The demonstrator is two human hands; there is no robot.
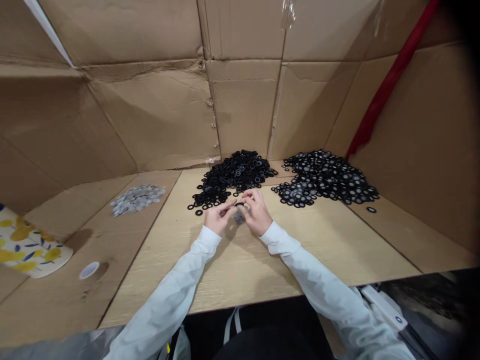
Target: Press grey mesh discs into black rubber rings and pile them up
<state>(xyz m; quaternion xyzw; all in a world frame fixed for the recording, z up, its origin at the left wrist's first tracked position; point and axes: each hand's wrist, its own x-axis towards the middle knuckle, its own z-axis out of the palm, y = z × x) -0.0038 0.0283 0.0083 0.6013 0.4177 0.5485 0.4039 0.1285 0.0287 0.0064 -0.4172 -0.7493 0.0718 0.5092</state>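
Note:
Between both hands, at the middle of the table, is a black ring (239, 204). My left hand (218, 217) pinches its left side with thumb and fingers. From the right, the fingers of my right hand (257, 212) close on the same ring. Just below the fingertips lie some small grey discs (239, 218), partly hidden by my thumbs. Behind my hands rises a heap of black rings (240, 172), with loose ones spread toward the left. To the right is a pile of black rings with pale centres (326, 175).
A pile of pale grey discs (137, 198) lies on the left. Nearer me are a small white round lid-like piece (89, 270) and a lemon-patterned cylinder (32, 245). Cardboard walls (240, 100) enclose the table's back and sides. A red strip (390, 85) hangs at the right.

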